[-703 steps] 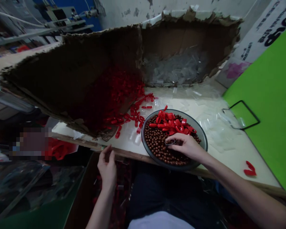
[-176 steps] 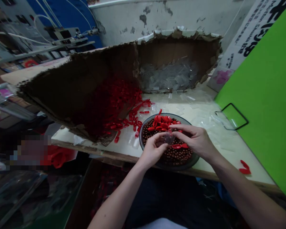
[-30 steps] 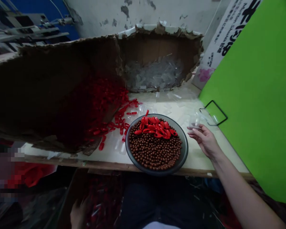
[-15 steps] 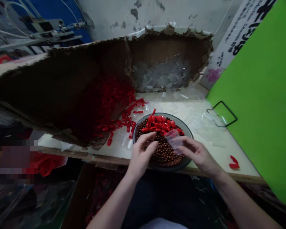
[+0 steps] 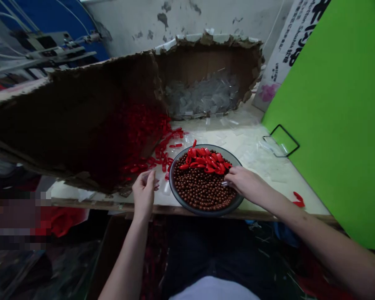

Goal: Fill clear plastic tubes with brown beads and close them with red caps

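A round grey bowl (image 5: pixel 176 196) at the table's front edge holds several brown beads (image 5: pixel 197 189) and a heap of red plastic pieces (image 5: pixel 205 160). My right hand (image 5: pixel 244 182) rests over the bowl's right side, fingers curled on a small clear plastic piece at the beads. My left hand (image 5: pixel 144 192) hovers left of the bowl by the table edge, fingers loosely bent with nothing visible in them.
A torn cardboard box (image 5: pixel 90 104) lies open at the left, spilling red pieces (image 5: pixel 165 146). A second torn box (image 5: pixel 206 71) behind holds clear plastic bits. A green panel (image 5: pixel 337 104) stands at the right. Two red pieces (image 5: pixel 298 200) lie near it.
Half a second ago both hands met over the bowl around a clear piece. Now my left hand has drawn away to the left and my right hand dips toward the beads.
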A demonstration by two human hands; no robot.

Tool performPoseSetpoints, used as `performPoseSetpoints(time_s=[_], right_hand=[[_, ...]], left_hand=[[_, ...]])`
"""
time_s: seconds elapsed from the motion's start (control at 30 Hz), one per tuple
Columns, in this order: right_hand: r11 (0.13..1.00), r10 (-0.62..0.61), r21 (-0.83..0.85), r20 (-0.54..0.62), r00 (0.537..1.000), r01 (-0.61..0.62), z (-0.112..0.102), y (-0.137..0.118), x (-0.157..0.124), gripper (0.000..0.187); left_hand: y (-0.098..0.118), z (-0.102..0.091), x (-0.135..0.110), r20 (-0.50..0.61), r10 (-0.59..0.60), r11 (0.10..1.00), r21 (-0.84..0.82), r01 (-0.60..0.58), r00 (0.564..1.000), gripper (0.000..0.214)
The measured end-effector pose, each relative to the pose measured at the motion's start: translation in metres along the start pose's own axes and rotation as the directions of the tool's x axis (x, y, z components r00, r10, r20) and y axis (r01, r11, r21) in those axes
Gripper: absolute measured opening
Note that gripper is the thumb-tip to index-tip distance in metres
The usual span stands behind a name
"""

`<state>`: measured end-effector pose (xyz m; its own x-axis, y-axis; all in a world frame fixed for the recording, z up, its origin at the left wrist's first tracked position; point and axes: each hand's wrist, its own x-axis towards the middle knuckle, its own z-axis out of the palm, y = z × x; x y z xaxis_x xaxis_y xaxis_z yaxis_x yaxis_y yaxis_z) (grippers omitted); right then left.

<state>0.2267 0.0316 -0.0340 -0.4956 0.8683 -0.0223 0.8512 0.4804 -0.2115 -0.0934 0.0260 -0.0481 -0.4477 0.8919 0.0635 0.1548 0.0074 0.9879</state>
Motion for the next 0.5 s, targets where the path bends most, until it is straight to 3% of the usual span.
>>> performPoseSetpoints(time_s=[0.13, 0.27, 0.37, 0.43, 0.5], right_hand=[[0.999, -0.039, -0.004, 0.091, 0.995, 0.04, 0.019, -0.02, 0.028, 0.021], [0.989, -0.089, 0.125, 0.096, 0.991, 0.077, 0.031, -0.041, 0.045, 0.015], [0.967, -0.09, 0.246, 0.072, 0.993, 0.07, 0.034, -0.041, 0.049, 0.019], [0.895, -0.076, 0.444, 0.056, 0.996, 0.043, 0.034, -0.036, 0.048, 0.02], [0.705, -0.054, 0.709, 0.061, 0.997, -0.005, 0.033, -0.032, 0.046, 0.019]], left_hand=[[-0.018, -0.006, -0.014, 0.039, -0.012, 1.0, 0.014, 0.011, 0.999, 0.034], [-0.025, -0.001, -0.015, 0.064, -0.002, 0.999, 0.044, -0.001, 0.998, 0.037], [-0.03, 0.0, -0.011, 0.065, -0.029, 0.999, 0.021, 0.028, 0.997, 0.039], [-0.031, 0.001, -0.011, 0.062, -0.028, 1.0, -0.008, 0.028, 0.998, 0.036], [-0.026, 0.003, -0.012, 0.059, 0.01, 1.0, -0.01, -0.009, 0.998, 0.031]])
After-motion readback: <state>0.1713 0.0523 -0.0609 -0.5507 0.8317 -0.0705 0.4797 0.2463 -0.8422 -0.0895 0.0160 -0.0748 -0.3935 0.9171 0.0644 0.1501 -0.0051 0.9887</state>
